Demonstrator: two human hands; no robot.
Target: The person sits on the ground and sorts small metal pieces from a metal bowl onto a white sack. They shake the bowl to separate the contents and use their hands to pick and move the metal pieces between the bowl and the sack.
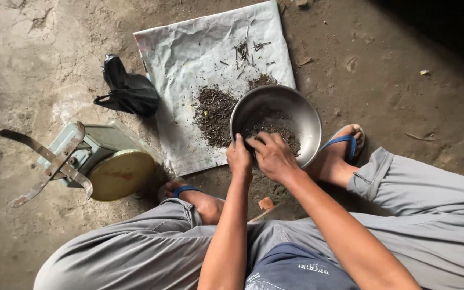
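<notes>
- A metal bowl (277, 115) is set on the dirt floor (404, 96), centre of the scene, its far-left rim overlapping the near-right corner of a pale sheet (189, 59).
- Dark dry bits (275, 126) are seen inside the bowl, covering only the near part of the bottom; the far part is bare metal.
- The left hand (239, 158) is placed at the near rim, fingers curled over the edge; whether anything is pinched cannot be told.
- The right hand (275, 156) is held just beside it, fingers bent down into the bits; the grip looks narrow, but contents are hidden.
- A larger dark pile (213, 113) is left on the sheet just left of the bowl; a few longer stalks (245, 53) are scattered further away on the sheet.
- Judged progress: some material is already in the bowl, a good share is still on the sheet, so the sorting is partly done at best.
- A black bag (130, 91) is lying left of the sheet.
- A pale green scale with a yellowish round face (119, 174) and a metal bracket (55, 161) is tipped over at near left.
- Feet in blue sandals (345, 142) are planted either side of the bowl; grey trousers (430, 198) fill the near edge.
</notes>
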